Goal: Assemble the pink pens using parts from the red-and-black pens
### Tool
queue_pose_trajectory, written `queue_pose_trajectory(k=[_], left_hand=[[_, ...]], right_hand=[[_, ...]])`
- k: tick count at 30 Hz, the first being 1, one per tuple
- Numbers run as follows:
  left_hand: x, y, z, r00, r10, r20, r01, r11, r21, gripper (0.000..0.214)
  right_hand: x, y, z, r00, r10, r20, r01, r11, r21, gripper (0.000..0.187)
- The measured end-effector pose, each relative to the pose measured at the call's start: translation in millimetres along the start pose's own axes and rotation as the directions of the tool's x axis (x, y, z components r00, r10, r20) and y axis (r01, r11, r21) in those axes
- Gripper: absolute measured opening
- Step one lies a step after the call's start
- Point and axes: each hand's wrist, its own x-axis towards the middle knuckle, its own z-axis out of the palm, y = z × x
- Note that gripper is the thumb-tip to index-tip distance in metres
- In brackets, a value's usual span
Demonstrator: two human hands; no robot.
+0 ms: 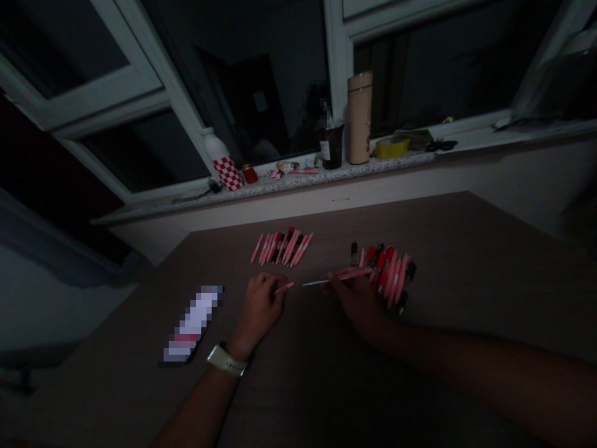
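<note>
Between the fingers of my left hand [260,306] is a short pink pen piece [285,287], its tip pointing right. My right hand [360,308] grips a longer pink pen [351,274]. From that pen's left end a thin pale refill [313,284] sticks out toward the short piece, with a small gap between them. Just past my right hand lies a loose pile of pink, red and black pens [392,279], partly hidden by the hand. Farther off, a row of similar pens [282,247] lies side by side on the brown table [224,261].
A phone [193,326] with a blurred screen lies left of my left hand. Along the windowsill [298,178] stand a checkered bottle [224,163], a red jar [250,173], a dark cup [332,149], a tan thermos [359,118] and a yellow tape roll [392,148].
</note>
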Motion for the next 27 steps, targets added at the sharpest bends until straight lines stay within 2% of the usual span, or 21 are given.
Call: queue_pose_trajectory(k=[3, 7, 10, 15, 20, 23, 27], left_hand=[[-0.9, 9.8, -0.4, 0.996, 0.070, -0.062, -0.074, 0.995, -0.067, 0.020], [-2.7, 20.3, 3.0, 0.984, 0.175, -0.014, -0.175, 0.971, -0.162, 0.015], [-3.2, 20.0, 7.1, 0.979, 0.204, -0.004, -0.201, 0.961, -0.187, 0.011], [-0.9, 8.2, 5.2, 0.985, 0.166, -0.048, -0.172, 0.974, -0.150, 0.013], [3.1, -5.4, -4.6, 0.989, 0.110, -0.099, -0.117, 0.991, -0.066, 0.015], [3.3, -8.3, -8.2, 0.991, 0.085, -0.102, -0.089, 0.996, -0.027, 0.015], [1.2, -6.1, -8.0, 0.992, 0.109, -0.067, -0.108, 0.994, 0.020, 0.013]], right_hand=[[0.4, 0.8, 1.4, 0.999, -0.009, 0.039, 0.008, 1.000, 0.004, 0.024], [-0.5, -2.8, 2.4, 0.995, -0.021, 0.100, 0.026, 0.998, -0.049, 0.021], [-1.5, -5.6, 2.9, 0.992, -0.005, 0.124, 0.011, 0.999, -0.046, 0.019], [-0.9, -2.7, 2.4, 0.999, 0.019, 0.035, -0.022, 0.997, 0.074, 0.021], [2.1, 2.8, 0.7, 0.996, 0.017, -0.083, 0.002, 0.975, 0.223, 0.030], [3.2, 4.7, 1.2, 0.996, 0.020, -0.083, -0.001, 0.972, 0.235, 0.031], [3.9, 7.2, 2.1, 0.998, 0.020, -0.059, -0.006, 0.973, 0.232, 0.031]])
